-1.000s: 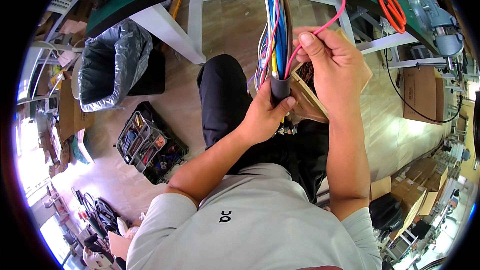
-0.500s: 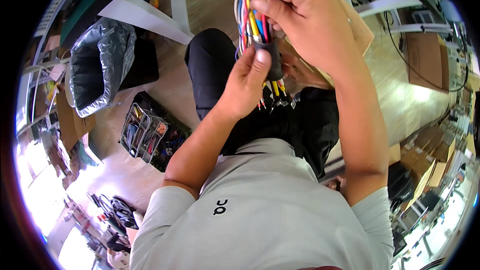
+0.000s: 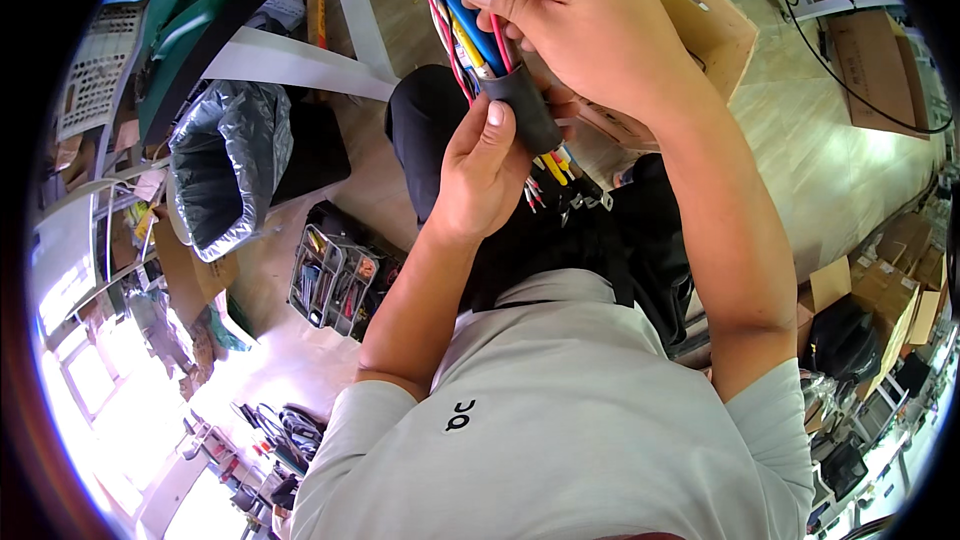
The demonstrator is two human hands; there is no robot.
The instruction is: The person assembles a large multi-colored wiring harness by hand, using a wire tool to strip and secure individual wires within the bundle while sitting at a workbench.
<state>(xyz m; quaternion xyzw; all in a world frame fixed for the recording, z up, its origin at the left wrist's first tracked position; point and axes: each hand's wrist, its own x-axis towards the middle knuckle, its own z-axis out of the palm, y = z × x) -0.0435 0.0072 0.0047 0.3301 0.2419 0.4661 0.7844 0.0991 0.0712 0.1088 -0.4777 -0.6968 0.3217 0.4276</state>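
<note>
A black sleeve (image 3: 523,110) surrounds a bundle of coloured wires (image 3: 470,20). My left hand (image 3: 482,155) is closed around this sleeve, thumb on its near side and fingertips showing beyond it. Just above the sleeve's upper mouth, my right hand (image 3: 545,5) pinches a red wire (image 3: 500,43) that runs down into it. Blue, yellow, white and red strands lie beside that wire. Out of the sleeve's lower end stick several wire ends (image 3: 560,172), some with metal terminals (image 3: 597,202), over my black trousers.
A wooden box (image 3: 705,15) stands beyond my right forearm. On the floor at left are a bin with a silver-grey liner (image 3: 232,155) and a crate of tools (image 3: 335,280). White table legs (image 3: 300,62) rise ahead; cardboard boxes (image 3: 880,70) sit at right.
Both hands and the bundle have shifted slightly in view, and the sleeve leans more to the left at its top. My right hand still pinches the red wire, now held more upright.
</note>
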